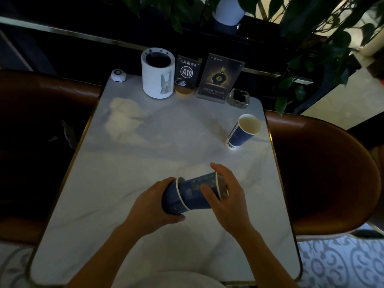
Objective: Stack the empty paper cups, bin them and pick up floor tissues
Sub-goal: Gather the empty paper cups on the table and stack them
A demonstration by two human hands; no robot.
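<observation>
Over the near middle of the white marble table (128, 183) I hold two dark blue paper cups on their sides. My left hand (153, 206) grips the outer cup (171, 201) around its base end. My right hand (226, 196) grips the inner cup (195, 190), whose base is pushed partway into the outer cup's white-rimmed mouth. A third blue paper cup (244, 130) stands upright and empty near the table's right edge, apart from both hands. No floor tissues show.
At the table's far edge stand a white cylindrical holder with a rabbit picture (156, 73), an A10 table sign (187, 74), an acrylic menu stand (220, 79), a glass ashtray (239, 98) and a small white call button (118, 74). Brown leather seats (324, 173) flank the table.
</observation>
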